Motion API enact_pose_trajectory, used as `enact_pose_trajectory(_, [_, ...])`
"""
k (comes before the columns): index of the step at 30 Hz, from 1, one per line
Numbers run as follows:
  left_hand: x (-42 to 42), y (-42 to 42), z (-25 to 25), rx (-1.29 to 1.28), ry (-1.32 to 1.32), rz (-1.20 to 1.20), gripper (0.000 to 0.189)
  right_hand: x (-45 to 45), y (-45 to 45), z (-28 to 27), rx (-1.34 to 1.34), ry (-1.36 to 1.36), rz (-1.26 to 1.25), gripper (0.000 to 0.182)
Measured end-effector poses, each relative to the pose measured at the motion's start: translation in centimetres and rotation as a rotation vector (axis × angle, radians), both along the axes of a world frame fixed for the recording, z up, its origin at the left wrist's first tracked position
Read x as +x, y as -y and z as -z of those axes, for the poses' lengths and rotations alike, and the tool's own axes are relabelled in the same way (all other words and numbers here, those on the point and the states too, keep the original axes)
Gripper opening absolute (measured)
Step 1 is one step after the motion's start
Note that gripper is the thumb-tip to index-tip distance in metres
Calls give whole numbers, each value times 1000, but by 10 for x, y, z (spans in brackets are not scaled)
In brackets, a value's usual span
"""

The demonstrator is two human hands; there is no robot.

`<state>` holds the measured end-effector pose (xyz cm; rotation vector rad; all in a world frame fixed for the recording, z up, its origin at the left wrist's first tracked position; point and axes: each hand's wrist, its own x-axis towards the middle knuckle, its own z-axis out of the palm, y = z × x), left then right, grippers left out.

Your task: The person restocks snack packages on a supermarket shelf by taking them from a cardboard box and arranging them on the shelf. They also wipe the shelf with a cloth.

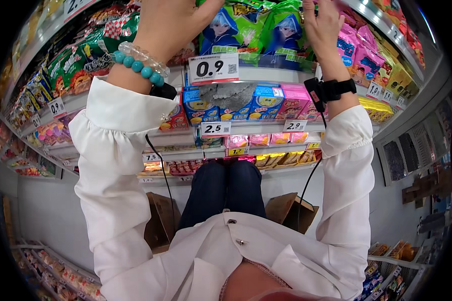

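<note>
Both hands reach to the top edge of the picture, over a shelf of bagged snacks. My left hand (pixel 177 22), above a turquoise bead bracelet (pixel 137 66), lies at the left side of a green snack bag (pixel 245 30) printed with a blue-haired cartoon figure; its fingertips are cut off by the picture's edge. Beside that bag stands a similar green bag (pixel 284 32). My right hand (pixel 322 22), with a black strap (pixel 339 90) at the wrist, is at this second bag's right edge. Whether either hand grips a bag cannot be made out.
A price tag (pixel 213 68) fronts the shelf. Lower down are blue snack boxes (pixel 266 101) and pink boxes (pixel 292 103). Green bags (pixel 81 64) lie at left, pink bags (pixel 365 56) at right. Open cardboard boxes (pixel 160 218) flank my legs on the floor. Black cables hang from both wrists.
</note>
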<state>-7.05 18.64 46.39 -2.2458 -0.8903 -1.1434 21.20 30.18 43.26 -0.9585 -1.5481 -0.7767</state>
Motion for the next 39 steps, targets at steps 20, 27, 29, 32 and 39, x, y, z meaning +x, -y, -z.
enact_pose_trajectory(20, [-172,52,245,-302,349,-698,31,-49,219,294,-1089,-607,-751,15])
enact_pose_trajectory(27, [-164,91,255,169,377,-491,34,-72,232,293,-1274,-595,-892,18])
enact_pose_trajectory(29, [-150,113,262,215,385,-482,37,-81,234,294,-1347,-631,-966,19])
enact_pose_trajectory(32, [-131,168,276,196,362,-468,32,-95,234,292,-1498,-493,-1091,26])
enact_pose_trajectory(39, [-92,227,290,-73,3,-41,38,-114,236,259,-1713,-641,-1705,55])
